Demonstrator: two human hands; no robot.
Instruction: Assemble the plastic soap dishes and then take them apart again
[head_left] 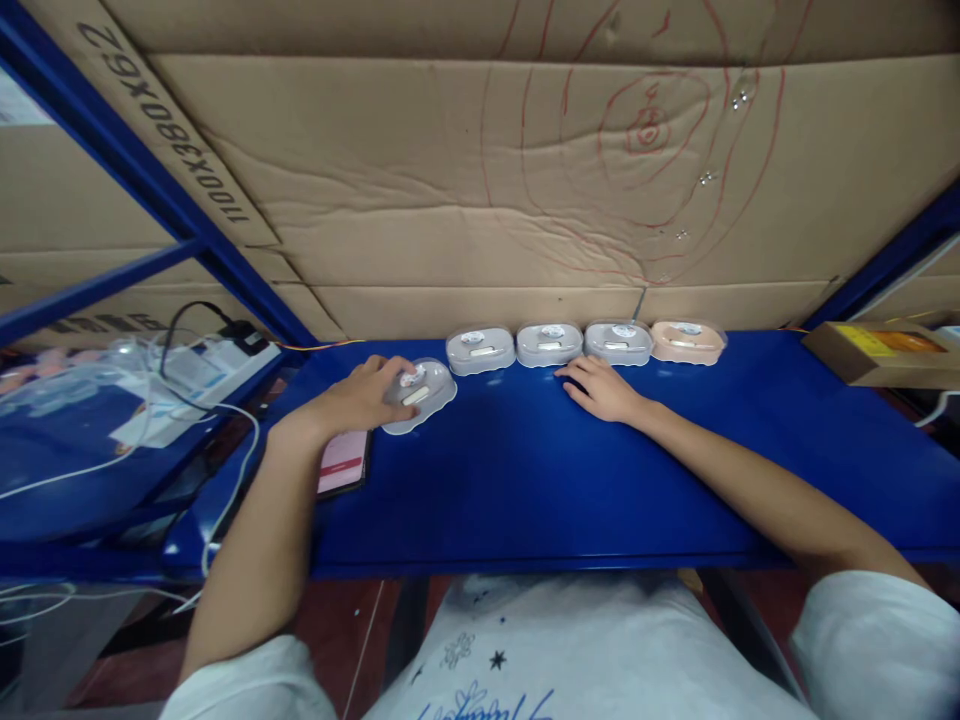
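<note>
Gray clear-lidded case (427, 408) between the spread thumb and fingers of the left hand (375, 397), loosely grasped

Even, fairly bright light reaches my blue desk (525, 480), leaving soft pale glints. The picture is slightly soft, with wide-angle stretching toward the edges and a darker upper right corner.

The shelf (510, 480) is blue, the cardboard (390, 150) brown with looping red lines, the phone screen (343, 461) pink.
</note>
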